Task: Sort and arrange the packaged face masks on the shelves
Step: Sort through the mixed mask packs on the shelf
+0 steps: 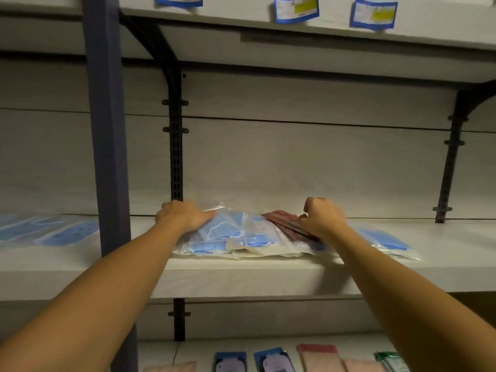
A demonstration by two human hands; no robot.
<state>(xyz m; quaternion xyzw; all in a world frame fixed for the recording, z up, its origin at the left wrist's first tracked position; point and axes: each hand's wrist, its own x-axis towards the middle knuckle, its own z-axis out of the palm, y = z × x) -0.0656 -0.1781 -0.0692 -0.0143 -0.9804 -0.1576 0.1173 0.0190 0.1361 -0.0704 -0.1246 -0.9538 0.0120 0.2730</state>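
Left hand point(185, 214) lay flat, fingers open, on blue mask packets point(228, 234); right hand point(323, 220) pinched red packets point(284, 221). Packets likely light, floppy, slippery; edge grip best.

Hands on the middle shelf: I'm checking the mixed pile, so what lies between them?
Head view: between left hand and right hand lie blue mask packs and red packs.
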